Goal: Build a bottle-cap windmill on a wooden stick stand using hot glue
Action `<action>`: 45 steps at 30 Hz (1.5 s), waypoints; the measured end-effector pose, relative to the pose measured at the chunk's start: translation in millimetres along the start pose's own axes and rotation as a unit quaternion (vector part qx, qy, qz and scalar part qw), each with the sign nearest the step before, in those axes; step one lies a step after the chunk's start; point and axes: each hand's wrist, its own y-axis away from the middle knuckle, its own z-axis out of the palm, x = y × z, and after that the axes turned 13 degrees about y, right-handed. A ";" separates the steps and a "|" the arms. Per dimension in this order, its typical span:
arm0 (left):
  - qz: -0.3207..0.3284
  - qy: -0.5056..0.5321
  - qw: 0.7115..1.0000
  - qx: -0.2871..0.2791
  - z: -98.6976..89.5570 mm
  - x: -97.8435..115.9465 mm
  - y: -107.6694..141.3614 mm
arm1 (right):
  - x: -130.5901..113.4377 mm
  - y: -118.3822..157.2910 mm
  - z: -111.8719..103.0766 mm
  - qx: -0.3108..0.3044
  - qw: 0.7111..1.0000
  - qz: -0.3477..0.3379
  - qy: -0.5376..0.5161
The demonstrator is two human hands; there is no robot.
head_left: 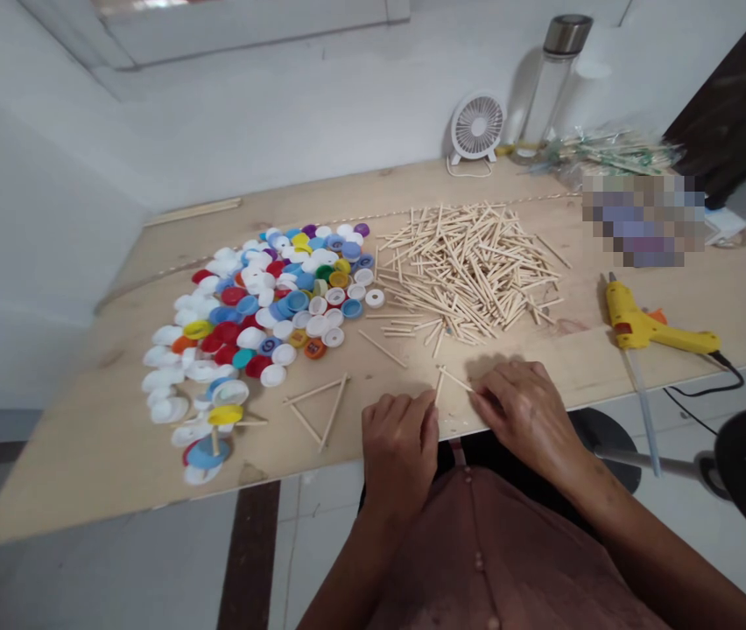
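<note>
Resting at the table's (84, 437) near edge, our left hand (399, 446) and right hand (527, 411) each pinch, fingers closed, an end of two short sticks (450, 378) meeting in a V. Beyond them lie a stick triangle (320, 409), bottle caps (268, 306), the stick pile (471, 267) and a yellow glue gun (642, 325).

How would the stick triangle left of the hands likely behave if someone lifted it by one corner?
The stick triangle looks made of thin wooden sticks, so probably very light. Its joints seem small, so it may flex or come apart. Lying flat on the table, it is unlikely to roll.
</note>
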 end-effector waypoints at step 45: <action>0.109 0.008 0.994 0.017 4.3 -10.0 -1.8 | 0.8 6.8 14.1 0.081 0.996 -0.043 -0.020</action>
